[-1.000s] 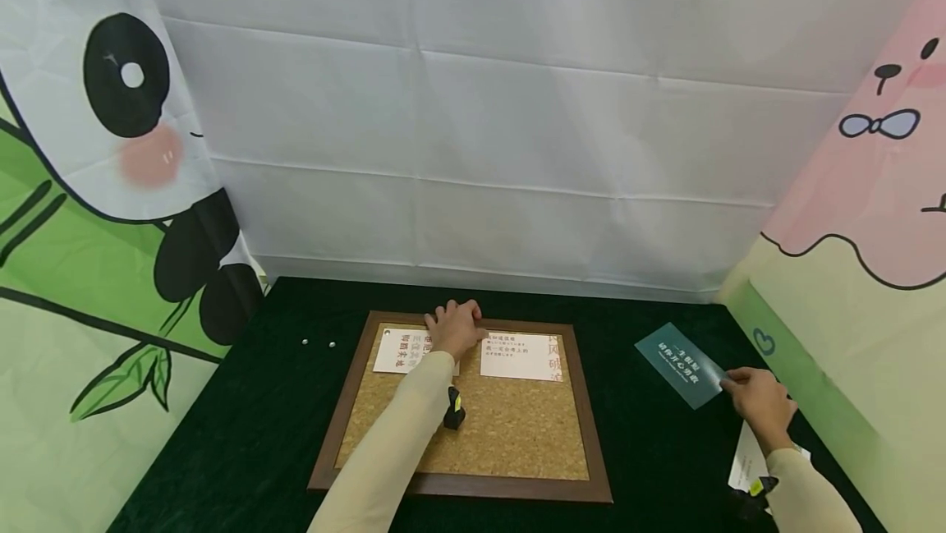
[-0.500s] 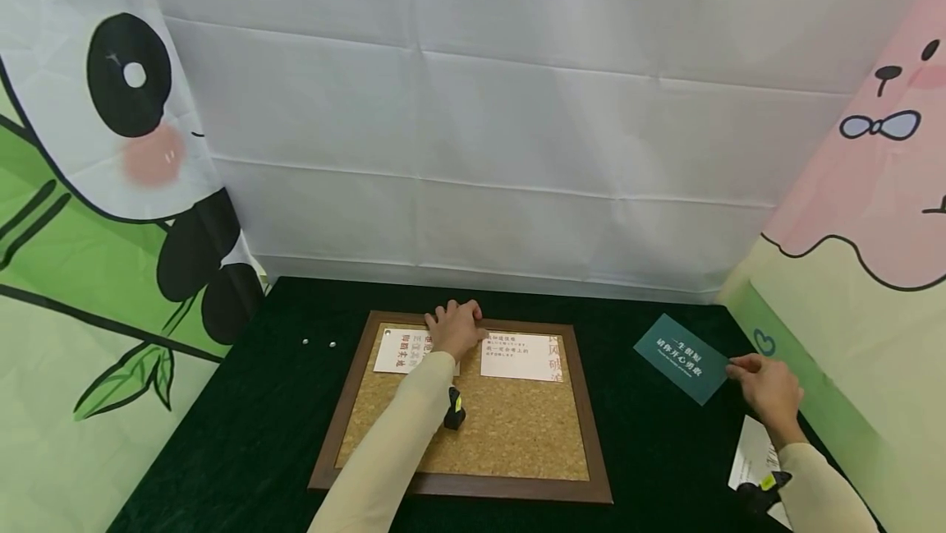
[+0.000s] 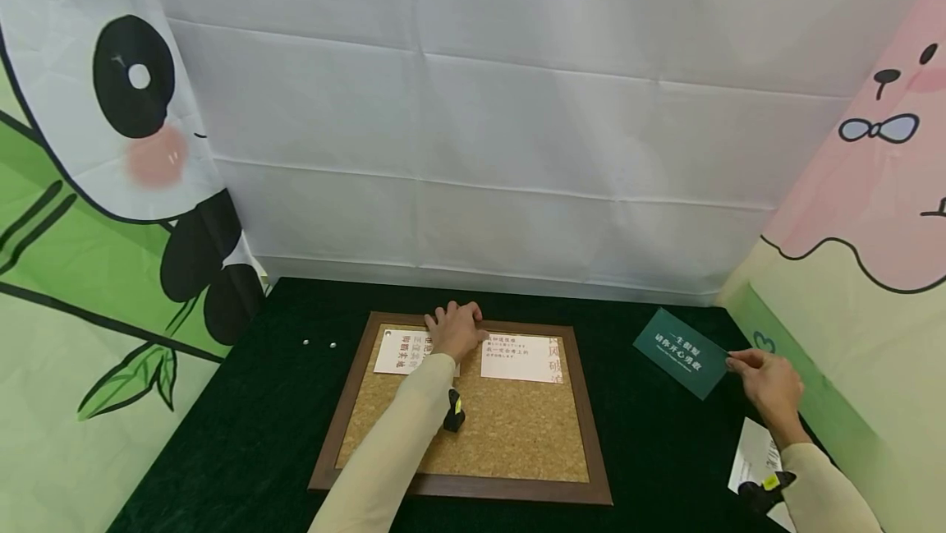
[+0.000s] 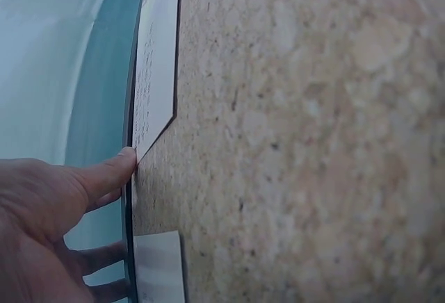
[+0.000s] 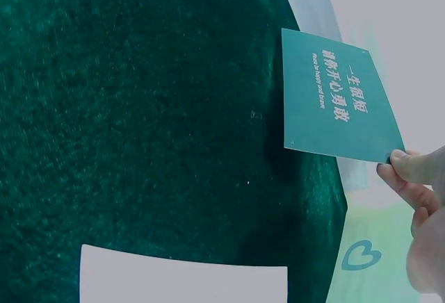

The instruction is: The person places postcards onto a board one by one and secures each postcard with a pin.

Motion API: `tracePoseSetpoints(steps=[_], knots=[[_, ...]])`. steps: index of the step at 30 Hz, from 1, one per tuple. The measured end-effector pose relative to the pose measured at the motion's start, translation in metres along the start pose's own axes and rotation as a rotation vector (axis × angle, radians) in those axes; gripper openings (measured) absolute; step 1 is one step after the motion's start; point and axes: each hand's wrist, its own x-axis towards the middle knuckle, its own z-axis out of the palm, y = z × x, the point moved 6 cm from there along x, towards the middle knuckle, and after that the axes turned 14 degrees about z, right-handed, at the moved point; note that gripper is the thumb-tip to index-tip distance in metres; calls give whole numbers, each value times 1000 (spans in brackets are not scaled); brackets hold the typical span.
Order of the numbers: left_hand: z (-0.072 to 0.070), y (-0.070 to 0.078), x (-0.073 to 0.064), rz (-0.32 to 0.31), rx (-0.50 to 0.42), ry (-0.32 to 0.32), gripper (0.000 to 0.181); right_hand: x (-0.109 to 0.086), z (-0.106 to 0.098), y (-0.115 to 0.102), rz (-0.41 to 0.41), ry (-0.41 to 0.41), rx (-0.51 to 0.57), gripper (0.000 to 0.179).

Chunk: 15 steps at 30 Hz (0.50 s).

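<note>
Two hands are at work over one desk (image 3: 643, 443). On it lies one corkboard (image 3: 510, 426) in a brown frame (image 3: 510, 486), bearing two white cards side by side: a left card (image 3: 399, 351) with lettering turned sideways and a right card (image 3: 521, 358) with small dark lines and large reddish characters along its right edge. Two small pale dots (image 3: 306, 342) sit left of the board. At least one more white sheet (image 3: 752, 455) lies by the right wrist, partly hidden.

The right hand (image 3: 769, 393) pinches a single teal card (image 3: 681, 354) by one corner, thumb against fingers, above the far right part of the desk. The card is a plain rectangle with two rows of white characters and a thin English line, "Please be happy and brave".

The left hand (image 3: 454, 332), fingers spread, rests over the frame's far edge, its thumb touching at the right card's corner.
</note>
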Motion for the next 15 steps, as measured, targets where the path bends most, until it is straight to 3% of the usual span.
tracePoseSetpoints(steps=[15], knots=[[-3,2,-3,-5,2,10,26,-7,13,-29,-10,-52,50,31]])
